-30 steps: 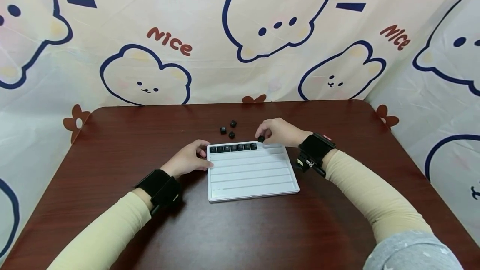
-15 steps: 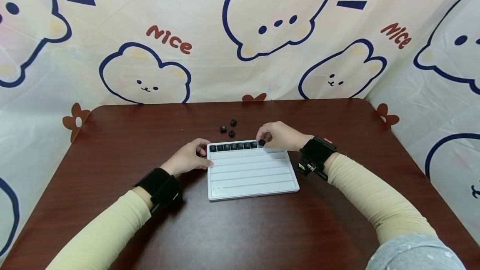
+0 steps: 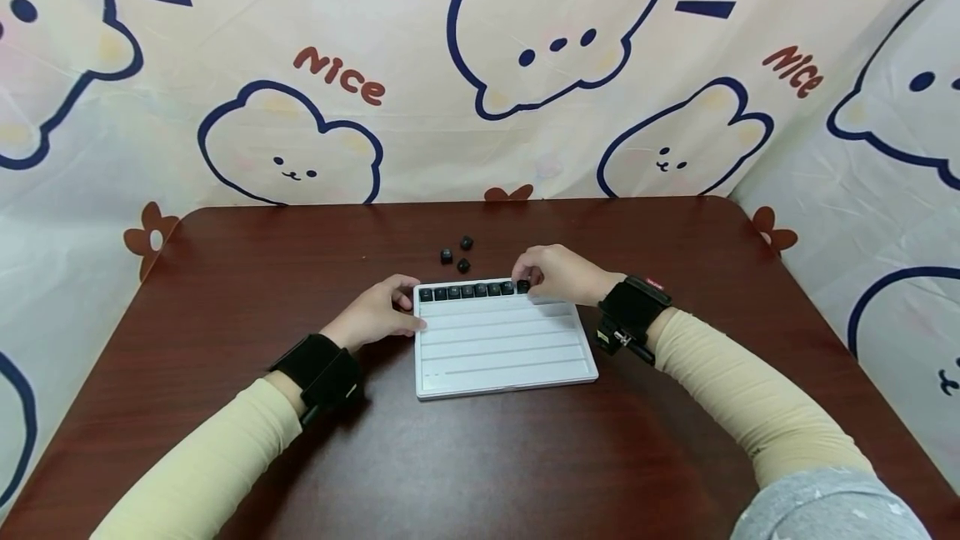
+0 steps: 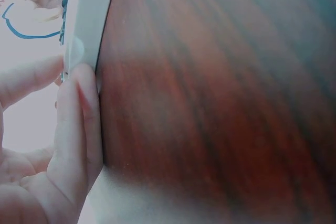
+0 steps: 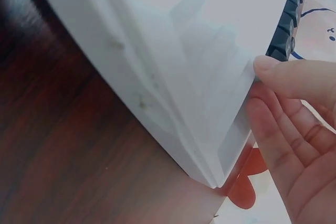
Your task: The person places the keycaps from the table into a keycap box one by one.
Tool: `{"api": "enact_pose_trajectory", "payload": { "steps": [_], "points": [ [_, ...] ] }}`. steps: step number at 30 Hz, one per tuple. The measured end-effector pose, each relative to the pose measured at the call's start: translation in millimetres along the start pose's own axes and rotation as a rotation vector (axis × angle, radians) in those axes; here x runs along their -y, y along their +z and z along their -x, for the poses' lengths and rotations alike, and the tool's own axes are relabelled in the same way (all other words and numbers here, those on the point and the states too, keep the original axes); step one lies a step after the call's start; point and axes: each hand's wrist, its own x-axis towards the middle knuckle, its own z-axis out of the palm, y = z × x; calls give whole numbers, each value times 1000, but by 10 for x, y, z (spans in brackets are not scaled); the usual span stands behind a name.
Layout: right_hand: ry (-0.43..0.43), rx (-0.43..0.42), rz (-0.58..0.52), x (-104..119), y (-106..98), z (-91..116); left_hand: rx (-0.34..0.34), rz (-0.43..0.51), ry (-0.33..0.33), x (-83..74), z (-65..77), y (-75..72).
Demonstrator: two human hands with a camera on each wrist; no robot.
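A white ridged board [image 3: 502,348] lies on the table, with a row of black keycaps [image 3: 467,291] along its far edge. My left hand [image 3: 378,315] grips the board at its far left corner, thumb on top; the left wrist view shows the fingers [image 4: 71,129] against its side. At the right end of the row, my right hand [image 3: 562,271] pinches a black keycap [image 3: 522,285] that sits in line with the others. From the right wrist, thumb and fingers [image 5: 294,80] mostly hide that keycap, beside the dark row [image 5: 283,32].
Three loose black keycaps [image 3: 463,265] lie on the brown table [image 3: 360,473] just beyond the board, between the hands. A cartoon-printed curtain [image 3: 420,40] hangs behind the table's far edge.
My right hand has brought the keycap slightly down and nearer, from above the far edge into the row's right end. My left hand and the board have stayed put.
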Motion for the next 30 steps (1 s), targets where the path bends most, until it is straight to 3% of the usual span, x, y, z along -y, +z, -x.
{"api": "enact_pose_trajectory", "payload": {
  "steps": [30],
  "points": [
    [35,-14,17,31,28,18,-3,-2,-10,-5,1,9]
  ]
}}
